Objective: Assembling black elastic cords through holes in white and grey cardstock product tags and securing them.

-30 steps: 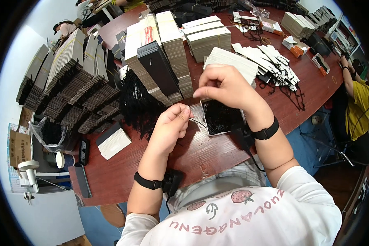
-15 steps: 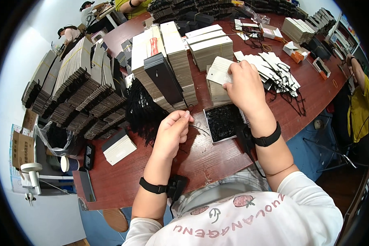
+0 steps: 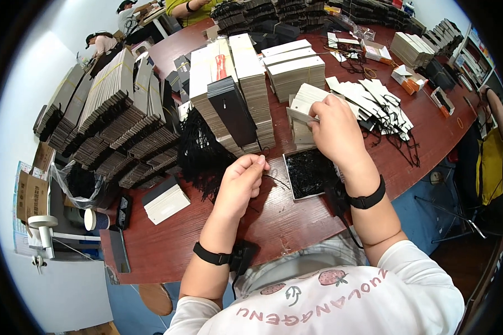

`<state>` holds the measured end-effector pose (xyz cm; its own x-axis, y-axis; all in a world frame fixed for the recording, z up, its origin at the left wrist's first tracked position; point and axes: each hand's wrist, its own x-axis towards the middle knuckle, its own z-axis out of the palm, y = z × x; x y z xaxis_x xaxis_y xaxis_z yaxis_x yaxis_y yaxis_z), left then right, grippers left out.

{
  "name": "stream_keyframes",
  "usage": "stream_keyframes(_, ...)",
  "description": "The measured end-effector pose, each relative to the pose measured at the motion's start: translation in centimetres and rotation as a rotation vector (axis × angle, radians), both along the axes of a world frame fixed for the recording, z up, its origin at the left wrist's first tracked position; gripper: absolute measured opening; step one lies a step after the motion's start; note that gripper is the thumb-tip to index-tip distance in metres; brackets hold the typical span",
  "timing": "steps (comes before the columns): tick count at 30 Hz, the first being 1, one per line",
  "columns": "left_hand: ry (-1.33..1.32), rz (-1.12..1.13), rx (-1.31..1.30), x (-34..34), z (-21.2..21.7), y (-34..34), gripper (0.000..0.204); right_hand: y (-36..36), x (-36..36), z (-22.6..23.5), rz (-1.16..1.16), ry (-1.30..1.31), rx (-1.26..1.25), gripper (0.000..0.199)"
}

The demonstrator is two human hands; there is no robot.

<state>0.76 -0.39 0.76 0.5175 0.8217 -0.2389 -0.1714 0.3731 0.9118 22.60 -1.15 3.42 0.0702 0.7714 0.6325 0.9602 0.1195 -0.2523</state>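
A broad reddish-brown wooden table [image 3: 271,226] is filling the middle of this white-walled room. Over it, the person's left hand [image 3: 242,183] is pinching a thin black cord [image 3: 277,180], thumb and forefinger pressed together, with the cord's small loop showing above the fingertips and its tail trailing rightward. The right hand [image 3: 336,131] is gripping a pale rectangular card [image 3: 302,115] between thumb and fingers, beyond the cord and to its right; I can't tell whether more than one card is in that grip. Just below the right hand, a white-rimmed shallow box [image 3: 307,196] is holding a tangle of black cords. Left of the pinching fingers, a thick bundle of black cords [image 3: 204,151] is spilling across the tabletop, and beyond them a tall block of pale cards [image 3: 254,84] is standing upright. Right of the gripping hand, white strung tags [image 3: 377,103] are lying fanned out. Farther right, a person in yellow [image 3: 490,162] is sitting.
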Motion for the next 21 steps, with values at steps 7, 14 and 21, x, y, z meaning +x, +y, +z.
stream_keyframes(7,0.058,0.008,0.005,0.0,0.4,0.0,0.018,-0.6,-3.6,4.5,0.724,0.658,0.104,0.012)
stream_keyframes(14,0.148,-0.150,0.142,-0.4,0.2,-0.4,0.015,1.5,-7.0,3.0,0.608,0.673,-0.011,0.013)
stream_keyframes(21,0.119,-0.439,0.275,-0.3,1.1,-1.1,0.016,0.9,-7.0,2.8,0.579,0.698,0.145,0.011)
